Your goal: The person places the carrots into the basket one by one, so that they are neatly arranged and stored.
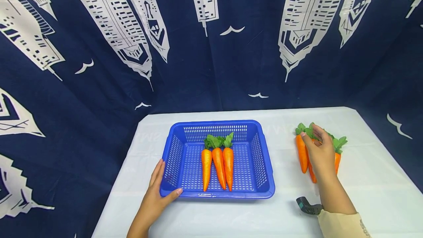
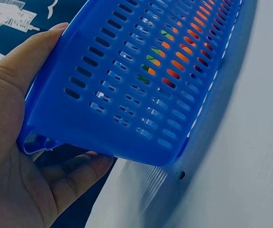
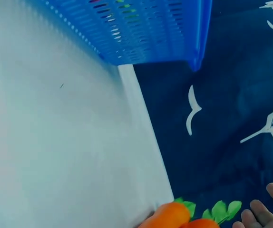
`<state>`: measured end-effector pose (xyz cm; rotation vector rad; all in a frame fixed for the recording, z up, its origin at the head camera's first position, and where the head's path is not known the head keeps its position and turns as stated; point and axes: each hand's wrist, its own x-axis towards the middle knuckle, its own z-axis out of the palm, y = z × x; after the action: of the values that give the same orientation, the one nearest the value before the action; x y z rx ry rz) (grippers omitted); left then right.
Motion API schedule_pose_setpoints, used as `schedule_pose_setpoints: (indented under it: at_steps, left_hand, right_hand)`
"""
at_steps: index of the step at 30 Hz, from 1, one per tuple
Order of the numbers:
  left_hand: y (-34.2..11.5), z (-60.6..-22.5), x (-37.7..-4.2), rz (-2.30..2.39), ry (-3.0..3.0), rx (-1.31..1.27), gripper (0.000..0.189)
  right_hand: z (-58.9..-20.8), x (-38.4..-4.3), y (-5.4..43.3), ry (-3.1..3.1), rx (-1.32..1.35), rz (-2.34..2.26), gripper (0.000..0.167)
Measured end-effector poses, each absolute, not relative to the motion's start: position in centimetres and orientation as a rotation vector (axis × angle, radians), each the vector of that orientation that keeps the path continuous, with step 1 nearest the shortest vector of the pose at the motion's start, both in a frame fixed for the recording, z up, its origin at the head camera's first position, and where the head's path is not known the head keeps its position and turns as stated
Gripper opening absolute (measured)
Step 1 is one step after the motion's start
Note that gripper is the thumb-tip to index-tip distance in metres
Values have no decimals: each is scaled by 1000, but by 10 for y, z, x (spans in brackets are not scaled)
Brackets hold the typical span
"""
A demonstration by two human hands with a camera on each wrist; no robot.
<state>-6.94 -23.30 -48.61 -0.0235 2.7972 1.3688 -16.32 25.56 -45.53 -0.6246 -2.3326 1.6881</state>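
A blue perforated basket (image 1: 264, 164) holds three carrots (image 1: 217, 168) side by side, with green leafy tops toward the far wall. My left hand (image 1: 153, 197) rests at its near left corner, fingers extended along the side wall and thumb on the front rim. In the left wrist view, the hand (image 2: 13, 123) spans that corner from outside. Over on the right, my right hand (image 1: 322, 155) is above several more carrots (image 1: 301, 153), partly covering them. Spread fingertips (image 3: 260, 211) appear beside green leaves (image 3: 222, 211) in the right wrist view, with no carrot between them.
A white table (image 1: 281, 208) carries everything. Behind and beside it hangs a dark blue cloth (image 1: 214, 72) printed with white buildings and birds. A black device (image 1: 308, 206) sits at my right wrist, near a beige sleeve (image 1: 342, 225).
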Motion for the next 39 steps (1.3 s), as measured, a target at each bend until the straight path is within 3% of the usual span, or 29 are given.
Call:
schedule_pose_setpoints:
  at_steps: [39]
  left_hand:
    - [-234, -488, -71, 1372, 2811, -11, 108]
  right_hand:
    - [-510, -166, 283, -2441, -820, 1534, 66]
